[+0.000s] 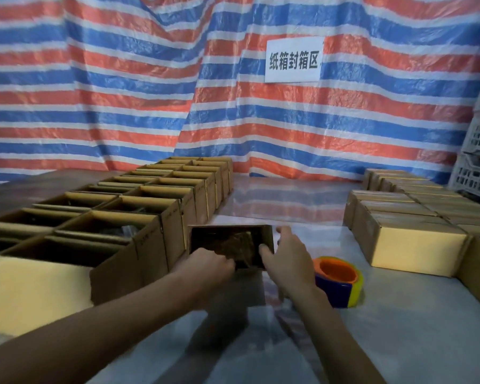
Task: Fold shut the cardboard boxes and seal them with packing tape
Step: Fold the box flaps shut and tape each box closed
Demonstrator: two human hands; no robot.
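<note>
Left grip (214,263) – fingers curled over the near rim of the open box (268,236), knuckles up, holding that edge. Right grip (287,252) – thumb inside the box's right wall, fingers spread along the outside, wall pinched between.

Box sits approx. table (399,328) ctr, top open; dark contents inside, can't ID. Tape roll (337,281) w/ orange core lies on the table just right of the right wrist.

Unsealed boxes (155,214) in two rows along the left edge, nearest row just beside the held box. Closed boxes (416,245) grouped toward the right edge, well apart. Striped tarp (122,92) hangs behind the far edge w/ a white sign (294,60).
</note>
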